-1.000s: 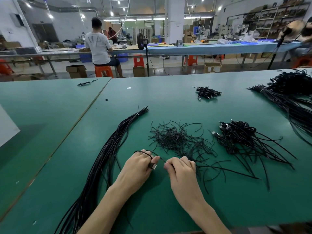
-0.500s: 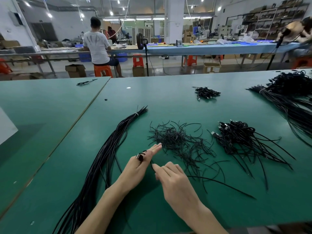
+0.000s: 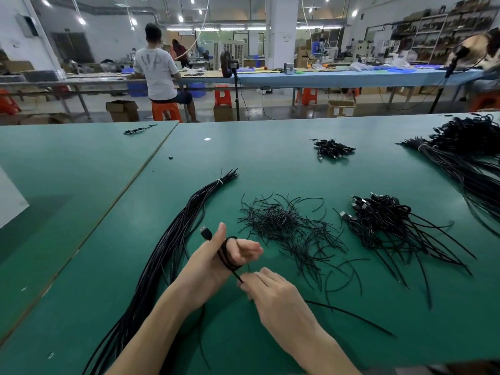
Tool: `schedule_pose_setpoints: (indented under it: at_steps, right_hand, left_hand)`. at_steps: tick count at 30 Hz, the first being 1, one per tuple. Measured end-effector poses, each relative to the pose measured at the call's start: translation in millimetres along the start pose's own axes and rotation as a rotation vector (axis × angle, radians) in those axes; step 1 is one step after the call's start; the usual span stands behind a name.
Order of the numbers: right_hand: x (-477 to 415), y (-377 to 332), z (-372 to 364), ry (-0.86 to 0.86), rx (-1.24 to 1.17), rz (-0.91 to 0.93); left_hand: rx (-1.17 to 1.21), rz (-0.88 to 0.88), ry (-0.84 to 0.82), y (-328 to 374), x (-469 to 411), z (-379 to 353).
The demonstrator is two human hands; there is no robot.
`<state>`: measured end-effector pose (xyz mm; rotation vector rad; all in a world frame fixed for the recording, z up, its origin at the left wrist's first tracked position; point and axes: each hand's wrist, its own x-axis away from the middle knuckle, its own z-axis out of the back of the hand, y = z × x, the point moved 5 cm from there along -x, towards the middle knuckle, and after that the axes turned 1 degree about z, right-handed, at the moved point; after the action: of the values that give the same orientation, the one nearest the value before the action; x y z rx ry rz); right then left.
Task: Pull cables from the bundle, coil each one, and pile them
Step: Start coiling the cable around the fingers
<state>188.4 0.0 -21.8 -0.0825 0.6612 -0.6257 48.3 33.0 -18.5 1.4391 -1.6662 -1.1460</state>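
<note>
Cable, light, thin and floppy, is looped round the left hand, thumb pinning the plug end, while the right hand pinches the slack above the worktop; likely springs loose unless held taut.

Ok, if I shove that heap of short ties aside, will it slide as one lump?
Probably not: the ties lie loose and splayed, so they would likely scatter. They look thin and curved, so probably light and bendy. Tangled strands at the middle may drag together.

The long bundle hems my left side, and loose wire ties lie straight ahead. Bare table runs between them.
</note>
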Motion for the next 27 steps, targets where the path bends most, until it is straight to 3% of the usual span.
schedule_pose_setpoints:
  at_steps: [3,7,10,14,19,23,27]
  right_hand:
    - [-1,3,3,0.002,-0.050,-0.041]
    - [-1,10,1,-0.084,-0.164,-0.143]
    - [1,15,0,-0.102,-0.185,-0.263]
    - [4,26,-2,-0.128,-0.154,-0.411]
    - [7,38,1,-0.023,-0.271,-0.536]
    - [6,42,-2,-0.041,-0.380,-0.567]
    - [7,42,-4,-0.039,-0.317,-0.553]
  left_hand:
    - [0.157,0.029,-0.013,4,3,2]
    - [0.315,0.171,-0.265,2,10,-9]
    - [0.329,0.235,-0.330,-1,10,-9]
    - [0.024,0.220,-0.212,-5,7,-1]
    - [-0.357,0.031,-0.027,-5,2,0]
    - [-0.743,-0.120,0.094,-7,2,-3]
    - [-1.217,-0.241,0.192,-1,8,3]
